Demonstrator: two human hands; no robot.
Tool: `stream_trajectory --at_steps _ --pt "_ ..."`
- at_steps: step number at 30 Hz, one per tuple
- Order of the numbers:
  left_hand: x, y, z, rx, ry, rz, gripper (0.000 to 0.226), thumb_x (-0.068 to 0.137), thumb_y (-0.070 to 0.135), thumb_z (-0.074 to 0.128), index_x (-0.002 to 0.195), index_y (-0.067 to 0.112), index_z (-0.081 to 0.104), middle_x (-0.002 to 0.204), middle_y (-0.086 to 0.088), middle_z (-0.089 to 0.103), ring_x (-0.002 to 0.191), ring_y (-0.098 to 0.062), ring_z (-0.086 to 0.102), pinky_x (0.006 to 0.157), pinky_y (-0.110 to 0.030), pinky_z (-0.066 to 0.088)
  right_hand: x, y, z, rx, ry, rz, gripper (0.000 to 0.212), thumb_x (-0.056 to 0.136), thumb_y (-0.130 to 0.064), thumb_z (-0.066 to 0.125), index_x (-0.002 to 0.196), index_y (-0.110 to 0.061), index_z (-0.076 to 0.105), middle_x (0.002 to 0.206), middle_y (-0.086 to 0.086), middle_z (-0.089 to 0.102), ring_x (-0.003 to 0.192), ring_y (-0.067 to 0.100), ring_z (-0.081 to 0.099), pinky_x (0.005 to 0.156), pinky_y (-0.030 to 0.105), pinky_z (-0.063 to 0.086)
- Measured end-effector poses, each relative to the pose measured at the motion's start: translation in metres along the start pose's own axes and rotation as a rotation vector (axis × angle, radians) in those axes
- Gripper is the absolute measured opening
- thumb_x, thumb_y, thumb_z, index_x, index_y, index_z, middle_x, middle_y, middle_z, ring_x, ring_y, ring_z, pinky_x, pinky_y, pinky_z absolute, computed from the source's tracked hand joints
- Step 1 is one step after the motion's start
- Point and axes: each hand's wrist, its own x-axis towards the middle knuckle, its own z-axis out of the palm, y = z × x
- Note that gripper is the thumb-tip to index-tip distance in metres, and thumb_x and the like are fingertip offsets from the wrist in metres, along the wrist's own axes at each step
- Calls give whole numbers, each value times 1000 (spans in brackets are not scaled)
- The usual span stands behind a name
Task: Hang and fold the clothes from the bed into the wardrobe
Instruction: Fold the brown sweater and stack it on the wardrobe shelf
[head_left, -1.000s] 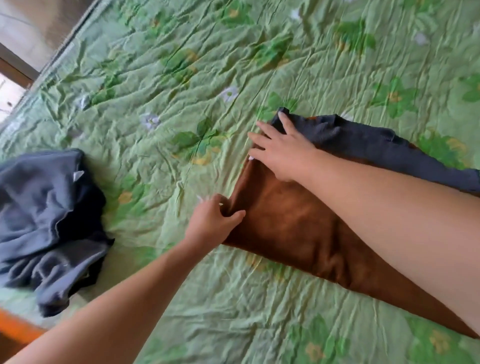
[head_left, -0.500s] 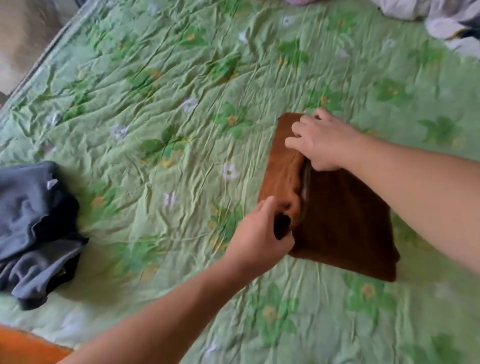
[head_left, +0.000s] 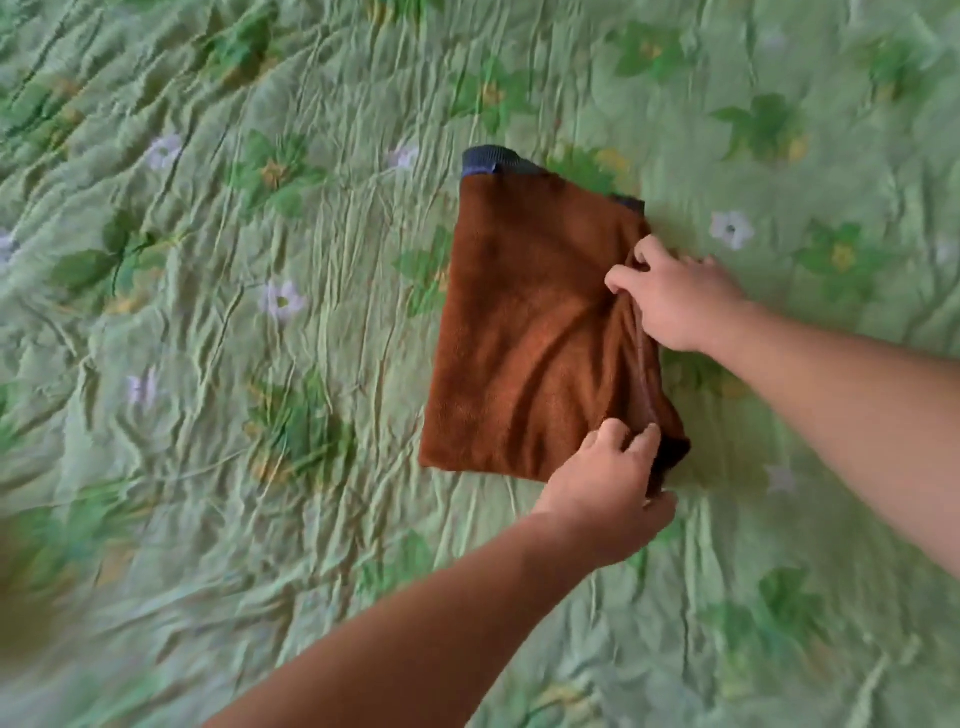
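Green bedspread (head_left: 260, 364) fills the view, crumpled, printed with leaves and pale flowers, and the folded brown garment (head_left: 530, 338) lies flat on it. First the right fingers (head_left: 623, 283): curled and pinching up a ridge of cloth at the garment's right edge, about halfway along it. Behind them the right hand (head_left: 680, 306) sits just off that right edge, over the bedspread, and its bare forearm runs away from the garment to the right. Now the left fingers (head_left: 605, 436): bunched together on top of the garment's near right corner, and they look clamped on that corner, though the dark fold there hides how much cloth is caught. The left hand (head_left: 602, 493) is just below the garment's near edge, its bare forearm stretching back from the garment toward the wearer. Between the two hands a raised crease runs along the garment's right edge. Out across the garment now: a rough rectangle, brown fuzzy face up, layers stacked at its right side. A blue-grey ribbed band (head_left: 491, 161) peeks out along the garment's far edge, widest at the far left corner, a sliver at the far right corner. Bedspread lies on every side of the garment, smeared with motion blur well to its left
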Motion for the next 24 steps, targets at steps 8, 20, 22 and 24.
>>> stream_trajectory --at_steps 8,20,22,24 --pt "-57 -44 -10 -1198 406 -990 36 89 38 73 87 5 58 73 -6 57 65 -19 59 70 -39 59 89 -15 -44 240 -109 129 90 88 -68 55 158 -30 13 165 12 15 151 37 16 117 66 13" --pt "-35 -52 -37 -1519 682 -820 29 91 16 63 114 32 54 109 1 70 94 -15 71 74 -39 59 95 -4 -44 693 -249 295 79 66 -45 88 126 -4 56 115 14 62 90 32 59 81 38 49" --pt "-47 -74 -80 -1365 774 -724 22 87 21 62 104 34 60 105 -3 72 95 -21 72 80 -48 61 60 -1 -44 911 -257 351 77 65 -42 88 127 -9 56 118 13 63 97 33 63 90 42 53" --pt "-61 -103 -126 -1156 801 -653 21 81 27 64 101 32 64 100 -8 72 90 -25 72 86 -55 59 16 -10 -26 1137 -230 404 70 69 -42 87 124 -13 55 119 9 63 98 26 63 85 37 51"
